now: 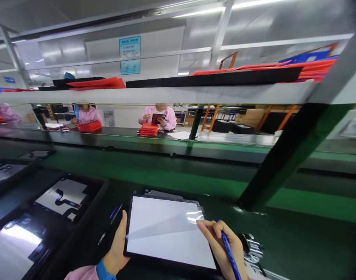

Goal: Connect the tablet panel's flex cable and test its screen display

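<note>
A tablet (166, 229) with a glossy white screen lies flat in front of me on the dark bench. My left hand (117, 249) grips its left edge, thumb up along the bezel; a pink sleeve with a blue cuff shows at the wrist. My right hand (221, 243) rests at the tablet's right edge and holds a blue pen (228, 252), index finger touching the screen's right side.
Black trays with tablet parts (64, 198) sit to my left. A green conveyor belt (172, 175) runs behind the tablet. A dark slanted frame post (285, 155) rises at right. Across the belt, two people in pink (157, 116) work beside red stacks (148, 129). Metal clips (252, 247) lie at right.
</note>
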{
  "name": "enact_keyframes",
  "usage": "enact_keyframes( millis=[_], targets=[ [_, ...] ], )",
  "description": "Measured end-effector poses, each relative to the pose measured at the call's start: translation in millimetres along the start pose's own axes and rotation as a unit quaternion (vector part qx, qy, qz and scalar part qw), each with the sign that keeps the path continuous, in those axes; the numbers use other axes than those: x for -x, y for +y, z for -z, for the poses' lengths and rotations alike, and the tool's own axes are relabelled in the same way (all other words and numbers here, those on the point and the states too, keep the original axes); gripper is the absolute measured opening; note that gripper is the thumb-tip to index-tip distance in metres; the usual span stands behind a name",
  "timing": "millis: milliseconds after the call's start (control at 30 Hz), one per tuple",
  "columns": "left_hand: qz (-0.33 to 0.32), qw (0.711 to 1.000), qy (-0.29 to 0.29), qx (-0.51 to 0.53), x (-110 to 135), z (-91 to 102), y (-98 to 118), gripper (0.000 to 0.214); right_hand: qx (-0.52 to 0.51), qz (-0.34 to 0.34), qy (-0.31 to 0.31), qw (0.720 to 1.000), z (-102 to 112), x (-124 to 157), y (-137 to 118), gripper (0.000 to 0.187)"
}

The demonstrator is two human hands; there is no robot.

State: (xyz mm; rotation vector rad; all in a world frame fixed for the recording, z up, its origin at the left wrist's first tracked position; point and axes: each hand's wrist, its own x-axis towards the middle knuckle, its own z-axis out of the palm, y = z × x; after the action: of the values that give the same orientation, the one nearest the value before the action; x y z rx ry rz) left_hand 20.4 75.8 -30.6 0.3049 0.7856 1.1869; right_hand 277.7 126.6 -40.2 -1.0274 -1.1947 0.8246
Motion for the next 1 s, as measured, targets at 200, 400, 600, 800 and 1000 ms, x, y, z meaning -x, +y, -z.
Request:
enact_keyframes(
  millis=[200,400,600,800,1000],
  targets=[
    [-0.029,0.999,0.024,-0.012,1,-6.8,-2,0.061,0.007,0.014,0.076,0.997,1,-1,5,0.047],
    [-0.014,0.993,0.113,-0.014,-4,-2.8,-7,0.044,0.013,0.030,0.102,0.994,5,1,4,0.047],
    [-0.047,0.997,0.062,-0.013,-4,-6.6,-5,0.048,-0.051,0.017,0.075,0.996,5,1,9,0.042],
    [-0.032,0.999,0.039,-0.003,-4,-4.1,-1,0.058,-0.049,0.041,0.145,0.987,7,3,-2,0.035],
    [-0.032,0.999,0.013,-0.003,-4,-5.0,-3,0.067,0.239,0.241,0.045,0.940,-19,7,-9,0.016]
  ],
)
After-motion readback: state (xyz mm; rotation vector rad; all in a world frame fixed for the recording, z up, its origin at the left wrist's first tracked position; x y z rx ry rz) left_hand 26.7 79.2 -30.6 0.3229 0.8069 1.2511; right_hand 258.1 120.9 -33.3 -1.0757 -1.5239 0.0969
